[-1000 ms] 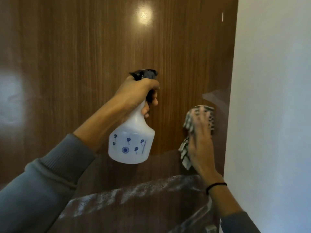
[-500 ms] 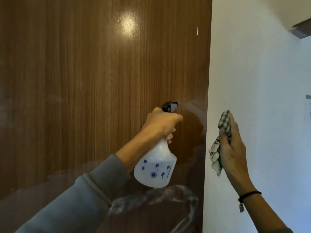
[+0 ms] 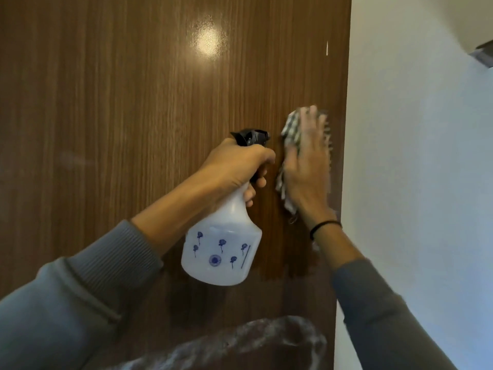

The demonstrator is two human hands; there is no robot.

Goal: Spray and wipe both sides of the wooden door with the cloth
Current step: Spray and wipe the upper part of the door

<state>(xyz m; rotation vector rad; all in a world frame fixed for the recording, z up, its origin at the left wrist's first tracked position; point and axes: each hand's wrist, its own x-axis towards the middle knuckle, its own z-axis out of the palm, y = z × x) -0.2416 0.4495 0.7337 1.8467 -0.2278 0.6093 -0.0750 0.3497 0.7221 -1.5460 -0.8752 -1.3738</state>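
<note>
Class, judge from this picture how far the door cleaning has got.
Done: spray has landed, shown by the dark wet patch on the wooden door. Under way: the right hand presses the checked cloth flat near the door's right edge; the left hand grips the spray bottle. Remaining: the white smear lower down, the dry-looking area to the left, and the unseen other side.

The left hand (image 3: 234,164) grips the neck of a white spray bottle (image 3: 221,252) held before the wooden door (image 3: 120,116). The right hand (image 3: 306,166), fingers straight, presses a checked cloth (image 3: 290,129) flat against the door near its right edge, beside a pale wall (image 3: 421,182).
</note>
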